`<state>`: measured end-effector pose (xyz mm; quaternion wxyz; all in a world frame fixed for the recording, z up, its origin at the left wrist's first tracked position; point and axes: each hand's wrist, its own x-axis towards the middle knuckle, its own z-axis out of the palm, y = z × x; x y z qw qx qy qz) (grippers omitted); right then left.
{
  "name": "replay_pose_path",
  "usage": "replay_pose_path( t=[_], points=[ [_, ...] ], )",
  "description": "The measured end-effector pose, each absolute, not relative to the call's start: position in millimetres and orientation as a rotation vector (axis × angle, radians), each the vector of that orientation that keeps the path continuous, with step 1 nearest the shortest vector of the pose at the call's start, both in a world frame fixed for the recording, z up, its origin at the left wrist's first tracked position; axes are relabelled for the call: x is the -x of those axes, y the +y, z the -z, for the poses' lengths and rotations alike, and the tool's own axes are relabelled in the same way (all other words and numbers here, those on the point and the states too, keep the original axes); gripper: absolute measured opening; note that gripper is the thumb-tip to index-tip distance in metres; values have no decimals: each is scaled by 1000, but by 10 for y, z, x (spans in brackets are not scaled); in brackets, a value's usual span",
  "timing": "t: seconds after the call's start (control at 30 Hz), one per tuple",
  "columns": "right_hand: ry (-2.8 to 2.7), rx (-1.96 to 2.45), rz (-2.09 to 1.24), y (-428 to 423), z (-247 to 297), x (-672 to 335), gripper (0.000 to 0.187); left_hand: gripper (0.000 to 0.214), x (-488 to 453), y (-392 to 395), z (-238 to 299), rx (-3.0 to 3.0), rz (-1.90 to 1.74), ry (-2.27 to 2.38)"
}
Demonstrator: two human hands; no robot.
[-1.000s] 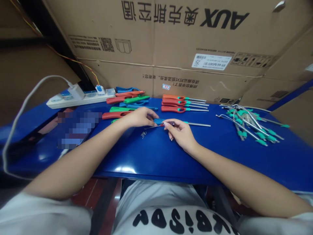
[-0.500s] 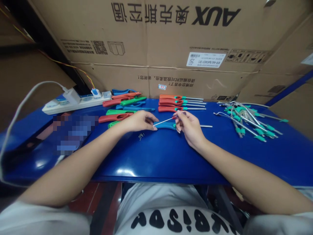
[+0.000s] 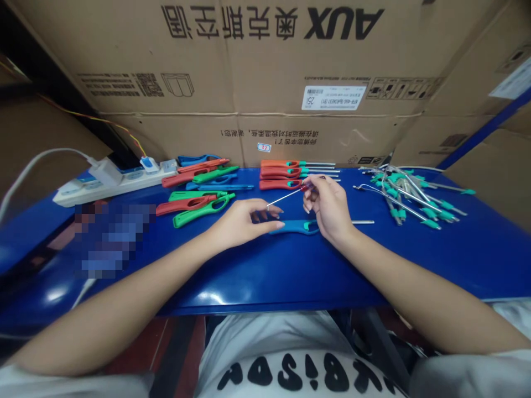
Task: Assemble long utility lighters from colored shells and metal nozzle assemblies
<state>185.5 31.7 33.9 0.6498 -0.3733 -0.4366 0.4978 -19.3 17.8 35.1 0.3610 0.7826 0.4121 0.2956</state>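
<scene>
The screwdriver (image 3: 296,192) is being pinched by its red handle in the right hand (image 3: 329,207), its shaft being slanted down to the left hand (image 3: 244,220), seemingly for tip control. The left thumb and fingers are being spread apart. The blue lighter (image 3: 293,226) is being supported by the worktop (image 3: 257,273) between both hands, presumably for easy reach.

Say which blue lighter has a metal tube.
The front blue lighter, apart from the pile at left; its metal tube points right. Blue ones in that pile show no tube.
</scene>
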Motion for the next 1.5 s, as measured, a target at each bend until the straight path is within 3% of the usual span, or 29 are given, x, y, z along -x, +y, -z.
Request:
replay_pose_path(
  t=[0.33,0.67,1.5],
  points=[
    [-1013,804,-1003,312,-398,-1877,18,35,162,185,-458,-1381,-852,1143],
    [-1032,799,-998,308,-383,-1888,16,48,138,200,-447,-1124,-830,1101],
    [-1022,705,-1021,325,-544,-1995,22,24,147,146,-454,-1452,-822,923]
  ],
)
